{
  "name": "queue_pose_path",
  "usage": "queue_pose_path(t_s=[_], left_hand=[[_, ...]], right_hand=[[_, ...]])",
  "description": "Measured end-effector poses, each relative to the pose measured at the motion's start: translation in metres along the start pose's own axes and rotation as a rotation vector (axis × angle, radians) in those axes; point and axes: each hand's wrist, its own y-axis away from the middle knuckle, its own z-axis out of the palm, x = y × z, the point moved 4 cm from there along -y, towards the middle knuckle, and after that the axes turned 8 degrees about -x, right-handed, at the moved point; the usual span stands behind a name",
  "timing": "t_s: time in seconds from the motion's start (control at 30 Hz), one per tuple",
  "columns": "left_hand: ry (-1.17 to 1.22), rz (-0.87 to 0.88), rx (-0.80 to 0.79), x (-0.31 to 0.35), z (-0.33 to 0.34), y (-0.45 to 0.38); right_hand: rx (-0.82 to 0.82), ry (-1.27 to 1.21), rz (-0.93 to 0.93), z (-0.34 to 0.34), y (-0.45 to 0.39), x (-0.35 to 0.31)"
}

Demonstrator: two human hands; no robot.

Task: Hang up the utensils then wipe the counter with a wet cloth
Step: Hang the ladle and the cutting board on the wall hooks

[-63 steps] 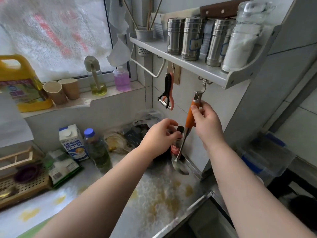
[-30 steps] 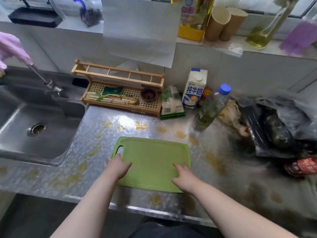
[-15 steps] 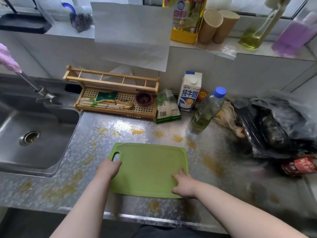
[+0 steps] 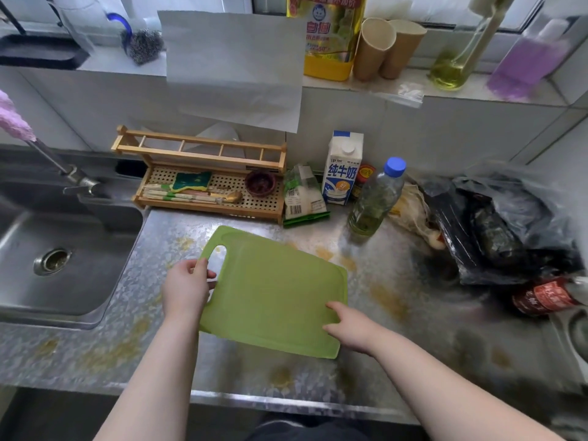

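Left hand (image 4: 186, 289) gripping cutting board (image 4: 273, 294) (handle edge), right hand (image 4: 350, 329) steadying

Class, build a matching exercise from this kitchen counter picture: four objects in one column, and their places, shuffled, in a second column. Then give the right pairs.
Objects
1. Green plastic cutting board
2. White and blue milk carton
3. Yellow oil jug
4. Green sponge

Places
A. On the window ledge beside two paper cups
B. In the wooden rack's tray
C. On the steel counter under both hands
D. At the wall, behind the clear blue-capped bottle

Pairs: 1-C, 2-D, 3-A, 4-B
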Motion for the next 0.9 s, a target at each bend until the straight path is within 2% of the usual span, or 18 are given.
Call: queue_pose_path(t_s=[0.13, 0.2, 0.27, 0.33, 0.43, 0.6, 0.7, 0.9], left_hand=[[-0.117, 0.298, -0.091, 0.078, 0.004, 0.040], [-0.265, 0.454, -0.143, 0.119, 0.007, 0.064], [-0.436, 0.617, -0.163, 0.159, 0.016, 0.092], [-0.533, 0.748, -0.192, 0.193, 0.024, 0.117], [-0.559, 0.923, -0.345, 0.232, 0.054, 0.155], [-0.544, 1.101, -0.603, 0.274, 0.127, 0.210], [-0.496, 1.140, -0.768, 0.288, 0.169, 0.243], [-0.377, 1.240, -0.944, 0.303, 0.244, 0.320]], right_hand=[[0.292, -0.234, -0.118, -0.055, 0.048, -0.017], [0.477, -0.326, -0.246, -0.084, 0.083, -0.028], [0.632, -0.309, -0.387, -0.109, 0.128, -0.035], [0.675, -0.227, -0.473, -0.122, 0.158, -0.043], [0.668, -0.208, -0.519, -0.130, 0.194, -0.029], [0.792, -0.346, -0.485, -0.135, 0.259, 0.034], [0.873, -0.421, -0.461, -0.131, 0.298, 0.074], [1.109, -0.525, -0.386, -0.118, 0.373, 0.147]])
